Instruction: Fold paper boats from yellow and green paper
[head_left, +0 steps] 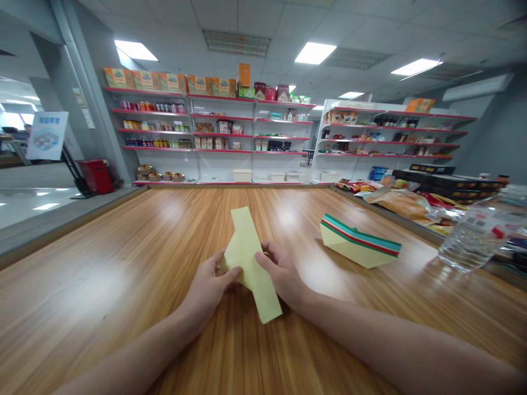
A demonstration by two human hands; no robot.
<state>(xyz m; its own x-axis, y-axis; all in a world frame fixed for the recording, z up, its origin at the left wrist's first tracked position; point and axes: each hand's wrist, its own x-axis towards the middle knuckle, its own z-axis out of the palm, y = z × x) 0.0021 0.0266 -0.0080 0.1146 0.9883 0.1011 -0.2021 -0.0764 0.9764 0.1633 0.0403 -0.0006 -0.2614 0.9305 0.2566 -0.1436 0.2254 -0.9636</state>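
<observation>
A pale yellow sheet of folded paper [249,255] is held up over the wooden table between both hands. It has a long straight strip along its right side and a pointed flap on the left. My left hand [212,282] pinches the flap at its lower left, thumb on top and fingers behind. On the strip's right edge, my right hand [284,274] grips with the thumb in front, its other fingers partly hidden behind the paper. Off to the right stands a folded paper boat [358,244], pale yellow with green, blue, white and red bands along its top.
The wooden table [123,263] has a raised dark rim. At right are a clear plastic bottle [469,236], snack packets [399,203] and stacked black boxes [448,184]. Stocked shelves [222,118] stand beyond the far edge, with a red box [95,175] on the floor at left.
</observation>
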